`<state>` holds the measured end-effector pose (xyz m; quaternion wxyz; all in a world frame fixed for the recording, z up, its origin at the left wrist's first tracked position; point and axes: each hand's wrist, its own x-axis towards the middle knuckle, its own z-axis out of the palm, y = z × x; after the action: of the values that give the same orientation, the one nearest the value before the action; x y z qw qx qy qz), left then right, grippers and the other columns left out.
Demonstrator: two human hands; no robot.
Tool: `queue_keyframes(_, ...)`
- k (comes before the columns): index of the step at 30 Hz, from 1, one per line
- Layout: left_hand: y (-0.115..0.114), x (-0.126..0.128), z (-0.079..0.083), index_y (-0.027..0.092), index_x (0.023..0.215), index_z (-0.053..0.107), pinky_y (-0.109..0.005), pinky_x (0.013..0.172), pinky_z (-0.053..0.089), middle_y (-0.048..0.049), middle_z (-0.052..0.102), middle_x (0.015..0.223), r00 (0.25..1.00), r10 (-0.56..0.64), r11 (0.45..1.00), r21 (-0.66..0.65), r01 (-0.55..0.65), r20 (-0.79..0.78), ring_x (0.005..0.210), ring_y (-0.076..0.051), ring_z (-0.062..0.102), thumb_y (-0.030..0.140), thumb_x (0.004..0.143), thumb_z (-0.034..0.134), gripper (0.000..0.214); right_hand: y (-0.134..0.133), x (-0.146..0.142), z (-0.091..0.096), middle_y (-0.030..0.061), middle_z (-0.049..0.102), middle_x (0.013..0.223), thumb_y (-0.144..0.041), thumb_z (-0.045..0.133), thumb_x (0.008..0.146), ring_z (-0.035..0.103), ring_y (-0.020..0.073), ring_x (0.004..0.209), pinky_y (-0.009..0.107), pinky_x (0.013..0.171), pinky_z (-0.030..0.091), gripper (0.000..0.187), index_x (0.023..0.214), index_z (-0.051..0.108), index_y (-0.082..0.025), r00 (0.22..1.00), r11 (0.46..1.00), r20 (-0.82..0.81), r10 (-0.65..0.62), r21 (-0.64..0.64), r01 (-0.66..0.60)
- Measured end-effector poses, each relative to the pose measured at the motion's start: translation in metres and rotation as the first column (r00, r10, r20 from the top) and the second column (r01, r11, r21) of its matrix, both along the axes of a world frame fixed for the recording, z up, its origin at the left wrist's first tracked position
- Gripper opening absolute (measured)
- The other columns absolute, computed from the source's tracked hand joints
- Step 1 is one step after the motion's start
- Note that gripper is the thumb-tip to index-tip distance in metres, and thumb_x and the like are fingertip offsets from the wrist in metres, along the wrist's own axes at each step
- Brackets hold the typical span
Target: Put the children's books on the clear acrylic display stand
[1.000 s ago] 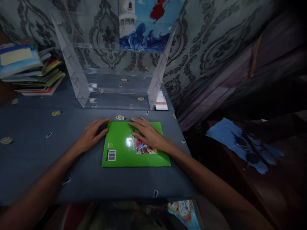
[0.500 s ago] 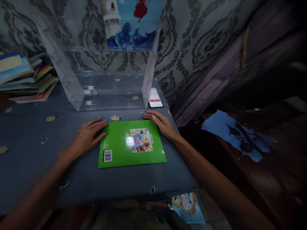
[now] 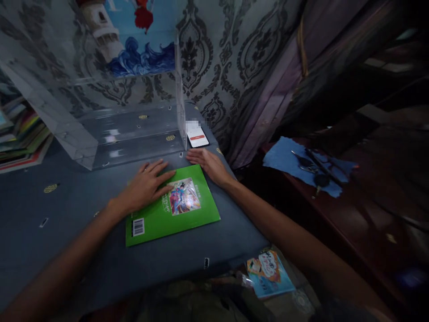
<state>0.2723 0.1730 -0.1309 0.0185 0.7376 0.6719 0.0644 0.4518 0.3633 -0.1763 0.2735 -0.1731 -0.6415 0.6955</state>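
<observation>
A thin green book [image 3: 181, 226] lies flat on the dark blue patterned tablecloth [image 3: 161, 264], with a barcode and a colourful picture on its upper cover. My left hand [image 3: 145, 185] rests on the book's upper left part, fingers spread and stretched across it. Beside the book's upper right corner is my right hand [image 3: 209, 164], its fingers straight and held close together, its palm side toward the book. Just beyond the right fingertips lies a phone [image 3: 197, 137] with a lit screen. Neither hand grips anything.
Behind the book stands a clear plastic rack [image 3: 85, 150] holding a book with a lighthouse cover [image 3: 134, 53]. A stack of books [image 3: 22, 134] sits at the left. On the right, a dark red surface [image 3: 338, 228] bears a blue cloth [image 3: 278, 156] with keys. Another book [image 3: 271, 275] lies below the table edge.
My left hand has moved right, from the book's left edge onto its cover. The right hand stays by the upper right corner. The view has turned to the right, and the book looks more tilted.
</observation>
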Motion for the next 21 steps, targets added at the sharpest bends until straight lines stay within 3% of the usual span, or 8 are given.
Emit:
queue_keyframes(5, 0.040, 0.022, 0.003, 0.027, 0.142, 0.057, -0.054, 0.112, 0.038, -0.0127, 0.053, 0.144, 0.997, -0.071, 0.997, 0.012, 0.072, -0.030, 0.139, -0.032, 0.042, 0.042, 0.106, 0.035, 0.045, -0.001, 0.000, 0.002, 0.0151, 0.068, 0.132, -0.074, 0.044, 0.095, 0.065, 0.0274, 0.124, 0.049, 0.112, 0.048, 0.066, 0.122, 0.066, -0.019, 1.000, 1.000, 0.002, 0.005, 0.000, -0.005)
queue_keyframes(9, 0.058, 0.033, 0.003, 0.024, 0.139, 0.060, -0.054, 0.106, 0.041, -0.0147, 0.056, 0.130, 0.990, -0.104, 0.994, 0.036, 0.108, -0.092, 0.124, -0.031, 0.048, 0.036, 0.105, 0.037, 0.042, 0.001, -0.002, 0.000, 0.0148, 0.069, 0.129, -0.073, 0.044, 0.096, 0.065, 0.0270, 0.123, 0.049, 0.113, 0.047, 0.064, 0.121, 0.067, -0.018, 1.000, 1.000, -0.025, 0.009, -0.005, -0.009)
queue_keyframes(16, 0.060, 0.044, 0.003, 0.026, 0.141, 0.058, -0.052, 0.097, 0.044, -0.0152, 0.056, 0.122, 0.989, -0.047, 0.997, 0.049, 0.054, -0.139, 0.115, -0.032, 0.048, 0.034, 0.103, 0.041, 0.042, 0.002, -0.003, -0.001, 0.0132, 0.069, 0.127, -0.072, 0.047, 0.095, 0.066, 0.0244, 0.122, 0.045, 0.114, 0.047, 0.063, 0.118, 0.068, -0.018, 0.998, 1.000, -0.057, -0.006, -0.025, 0.004)
queue_keyframes(21, 0.054, 0.052, 0.007, 0.025, 0.141, 0.059, -0.053, 0.097, 0.043, -0.0159, 0.055, 0.124, 0.991, -0.099, 0.995, 0.024, 0.102, -0.091, 0.115, -0.033, 0.047, 0.029, 0.103, 0.038, 0.043, 0.001, -0.003, 0.001, 0.0091, 0.072, 0.122, -0.071, 0.050, 0.095, 0.066, 0.0228, 0.119, 0.044, 0.113, 0.048, 0.057, 0.112, 0.068, -0.020, 0.997, 0.998, -0.073, 0.001, -0.058, -0.005)
